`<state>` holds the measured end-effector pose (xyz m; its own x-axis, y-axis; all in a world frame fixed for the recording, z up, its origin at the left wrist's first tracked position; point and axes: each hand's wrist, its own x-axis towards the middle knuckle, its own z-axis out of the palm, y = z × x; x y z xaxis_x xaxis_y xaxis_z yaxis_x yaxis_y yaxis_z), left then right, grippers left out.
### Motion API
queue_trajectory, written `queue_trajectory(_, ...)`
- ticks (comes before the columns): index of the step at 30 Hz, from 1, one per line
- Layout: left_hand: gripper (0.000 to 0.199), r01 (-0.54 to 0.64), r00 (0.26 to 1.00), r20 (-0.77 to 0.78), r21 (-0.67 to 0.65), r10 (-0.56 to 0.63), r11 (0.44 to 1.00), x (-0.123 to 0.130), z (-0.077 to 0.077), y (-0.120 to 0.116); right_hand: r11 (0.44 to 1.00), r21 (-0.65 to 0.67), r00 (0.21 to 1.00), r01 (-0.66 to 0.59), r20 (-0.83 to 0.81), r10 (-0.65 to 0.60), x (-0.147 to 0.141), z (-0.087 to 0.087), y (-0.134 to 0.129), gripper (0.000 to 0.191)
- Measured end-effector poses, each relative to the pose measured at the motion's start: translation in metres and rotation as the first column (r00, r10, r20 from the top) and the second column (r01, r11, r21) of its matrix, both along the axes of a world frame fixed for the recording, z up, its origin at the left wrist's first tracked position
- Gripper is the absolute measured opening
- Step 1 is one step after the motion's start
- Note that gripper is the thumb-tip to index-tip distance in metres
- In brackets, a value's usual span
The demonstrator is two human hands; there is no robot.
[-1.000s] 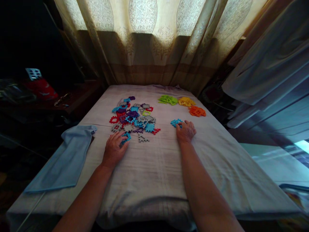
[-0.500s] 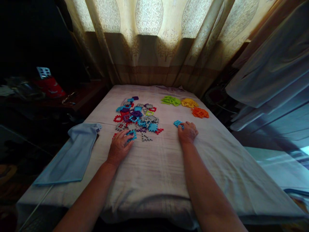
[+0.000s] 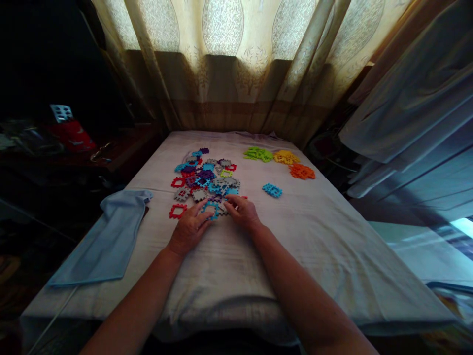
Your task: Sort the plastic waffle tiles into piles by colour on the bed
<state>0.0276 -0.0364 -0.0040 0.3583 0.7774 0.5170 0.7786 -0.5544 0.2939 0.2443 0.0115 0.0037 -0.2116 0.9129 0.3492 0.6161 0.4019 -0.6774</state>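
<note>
Down at the near edge of the mixed pile [image 3: 206, 175], a blue square frame [image 3: 216, 211] is being met from both sides! It is touched on its left by the left hand [image 3: 190, 228], thumb and index finger set apart along its edges; whether it is gripped cannot be told. Just off its right side the right hand [image 3: 243, 212] is placed, fingers bent, over a grey piece [image 3: 222, 212] that is partly hidden; whether anything is pinched there cannot be told either. A red square frame [image 3: 173, 211] is left lying beside the left hand. Across the desk [image 3: 236, 266], well apart from the mixed pile, separate heaps are seen: blue [image 3: 272, 190], green [image 3: 258, 154], yellow [image 3: 286, 157] and orange [image 3: 302, 171].
</note>
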Motion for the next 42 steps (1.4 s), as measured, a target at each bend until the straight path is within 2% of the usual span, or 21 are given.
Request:
queue_trajectory(4,0.024,0.064,0.998,-0.011,0.021,-0.064,0.998,0.005,0.0,-0.001,0.99,-0.099,0.983,-0.096,-0.164,0.079,-0.005,-0.006,0.0,0.026)
queue_trajectory(9,0.025,0.07,0.998,0.003,0.02,-0.07,0.997,0.006,-0.002,0.0,0.97,-0.169,0.932,-0.174,-0.348,0.107,-0.007,-0.01,0.004,0.02)
queue_trajectory(14,0.024,0.08,0.997,-0.007,0.028,-0.08,0.996,0.006,-0.001,0.0,0.94,-0.217,0.884,-0.263,-0.445,0.145,-0.01,-0.01,0.005,0.023)
queue_trajectory(17,0.029,0.056,0.998,-0.012,0.002,-0.056,0.998,0.007,0.001,-0.002,0.936,-0.234,0.875,-0.263,-0.466,0.129,-0.008,-0.007,0.007,0.024)
queue_trajectory(20,0.038,-0.001,1.0,0.008,-0.002,0.001,1.0,0.008,0.003,-0.003,0.969,-0.21,0.869,-0.13,-0.495,0.009,0.009,-0.003,0.016,0.03)
queue_trajectory(22,0.043,-0.022,0.999,0.028,0.0,0.022,1.0,0.007,0.002,-0.003,0.979,-0.193,0.833,0.065,-0.529,-0.16,0.032,-0.002,0.025,0.035)
queue_trajectory(23,0.044,-0.027,0.999,0.036,0.001,0.027,1.0,0.007,0.001,-0.003,0.963,-0.198,0.8,0.184,-0.538,-0.264,0.046,-0.003,0.03,0.037)
queue_trajectory(24,0.044,-0.03,0.999,0.043,0.001,0.03,1.0,0.006,0.001,-0.002,0.928,-0.204,0.752,0.312,-0.544,-0.372,0.062,-0.004,0.035,0.039)
queue_trajectory(26,0.042,-0.034,0.998,0.051,0.001,0.033,0.999,0.006,-0.001,-0.001,0.819,-0.232,0.651,0.525,-0.51,-0.562,0.092,-0.009,0.042,0.04)
queue_trajectory(29,0.039,-0.043,0.997,0.061,0.003,0.042,0.999,0.004,-0.003,0.0,0.658,-0.255,0.548,0.708,-0.39,-0.74,0.127,-0.017,0.048,0.038)
queue_trajectory(31,0.038,-0.054,0.996,0.07,0.0,0.054,0.999,0.003,-0.003,0.0,0.599,-0.256,0.519,0.759,-0.318,-0.793,0.138,-0.021,0.049,0.037)
queue_trajectory(33,0.037,-0.065,0.995,0.078,-0.009,0.065,0.998,0.002,-0.003,0.0,0.568,-0.251,0.509,0.783,-0.265,-0.819,0.142,-0.022,0.049,0.036)
queue_trajectory(38,0.037,-0.076,0.993,0.089,-0.043,0.08,0.996,-0.001,-0.003,0.0,0.549,-0.211,0.534,0.809,-0.128,-0.836,0.138,-0.017,0.046,0.033)
queue_trajectory(42,0.037,-0.082,0.99,0.111,-0.041,0.086,0.996,-0.002,-0.004,0.0,0.546,-0.198,0.538,0.814,-0.097,-0.837,0.138,-0.016,0.044,0.034)
